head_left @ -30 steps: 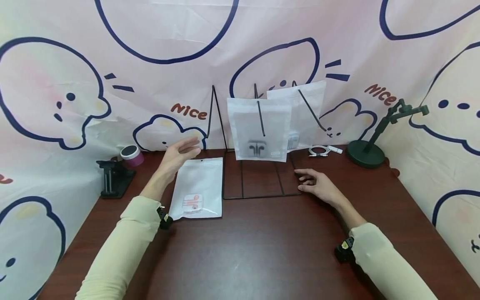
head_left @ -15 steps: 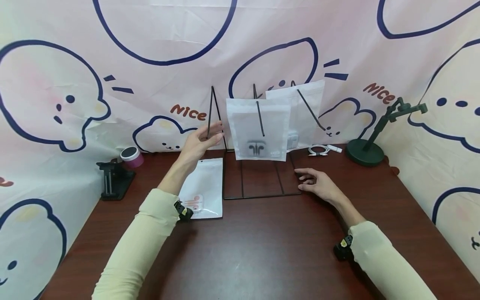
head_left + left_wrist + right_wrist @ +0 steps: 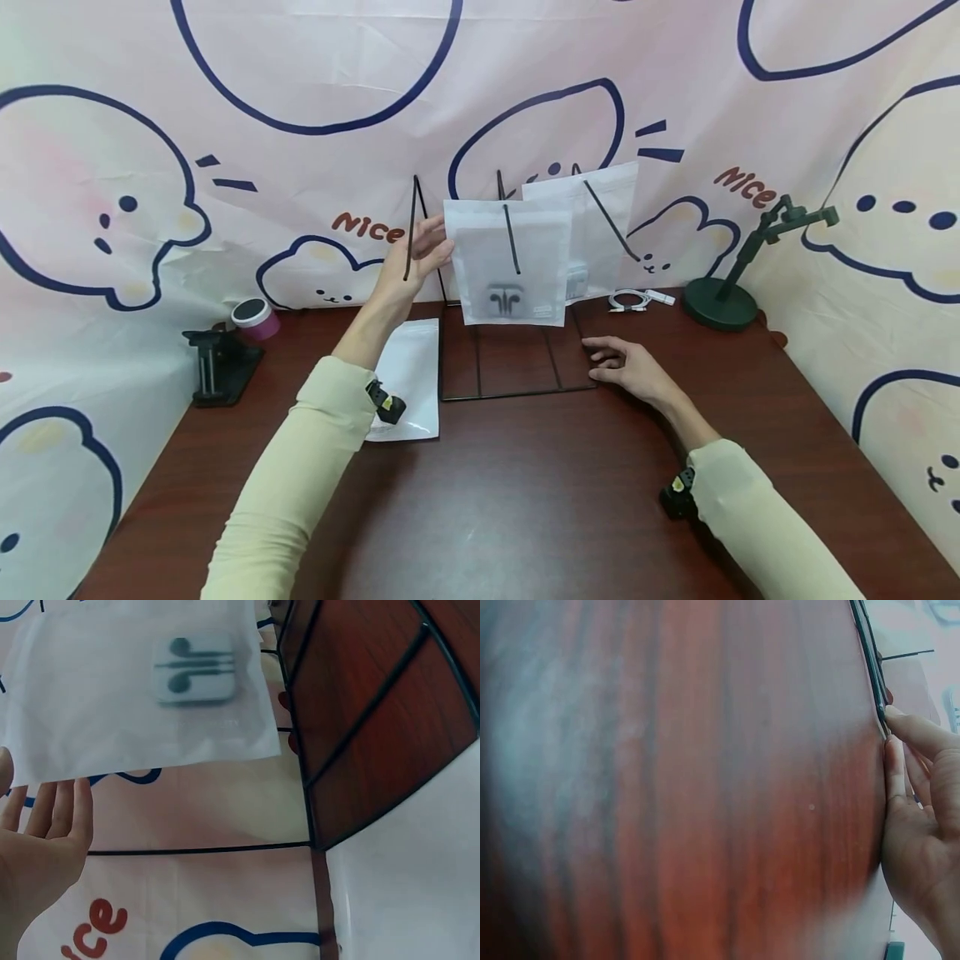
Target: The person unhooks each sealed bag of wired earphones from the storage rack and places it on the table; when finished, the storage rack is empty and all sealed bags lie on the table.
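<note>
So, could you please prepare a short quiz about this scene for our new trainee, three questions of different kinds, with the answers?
1. How many white pouches hang on the wire rack?
2. True or false: the right hand is holding a pouch.
3. Fill in: at the left edge of the front hanging pouch is the ____ hand.

Key
1. Two; a third pouch lies flat on the table.
2. False; its fingers are at the side of the wire rack's base.
3. The left hand.
</note>
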Action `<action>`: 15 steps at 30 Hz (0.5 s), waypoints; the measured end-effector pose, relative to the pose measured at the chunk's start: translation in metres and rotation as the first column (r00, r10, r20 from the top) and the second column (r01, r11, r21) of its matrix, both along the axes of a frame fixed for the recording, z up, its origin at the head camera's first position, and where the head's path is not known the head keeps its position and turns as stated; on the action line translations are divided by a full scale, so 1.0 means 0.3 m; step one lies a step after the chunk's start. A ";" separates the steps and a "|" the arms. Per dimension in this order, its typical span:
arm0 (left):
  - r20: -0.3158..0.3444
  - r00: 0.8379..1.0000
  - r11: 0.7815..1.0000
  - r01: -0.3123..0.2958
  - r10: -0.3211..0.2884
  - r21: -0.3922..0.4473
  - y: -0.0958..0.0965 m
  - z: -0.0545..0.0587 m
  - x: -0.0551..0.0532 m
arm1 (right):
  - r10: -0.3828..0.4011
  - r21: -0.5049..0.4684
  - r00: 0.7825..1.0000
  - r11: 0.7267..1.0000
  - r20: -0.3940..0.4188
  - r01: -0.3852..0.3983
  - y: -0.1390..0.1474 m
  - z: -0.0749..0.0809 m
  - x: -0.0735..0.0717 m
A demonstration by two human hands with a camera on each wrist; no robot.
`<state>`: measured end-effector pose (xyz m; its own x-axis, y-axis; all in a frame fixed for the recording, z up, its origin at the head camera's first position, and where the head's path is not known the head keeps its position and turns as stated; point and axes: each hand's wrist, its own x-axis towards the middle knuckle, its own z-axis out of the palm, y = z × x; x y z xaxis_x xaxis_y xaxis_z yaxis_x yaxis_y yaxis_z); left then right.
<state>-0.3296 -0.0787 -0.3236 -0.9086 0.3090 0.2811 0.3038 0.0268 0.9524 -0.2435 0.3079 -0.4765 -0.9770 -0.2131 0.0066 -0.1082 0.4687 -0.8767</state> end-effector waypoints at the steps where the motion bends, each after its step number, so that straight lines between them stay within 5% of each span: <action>1: 0.001 1.000 1.000 0.003 -0.003 -0.002 0.003 0.006 0.000 | -0.002 -0.003 1.000 1.000 0.001 0.002 -0.001 -0.001 0.000; 8: 0.030 0.999 0.998 0.034 -0.035 0.049 0.031 0.033 0.002 | -0.015 -0.011 1.000 1.000 0.006 0.015 0.000 -0.003 0.000; 15: 0.067 0.997 0.997 -0.038 0.034 0.060 0.056 0.036 0.011 | -0.016 -0.012 1.000 1.000 0.005 0.016 -0.002 -0.005 -0.003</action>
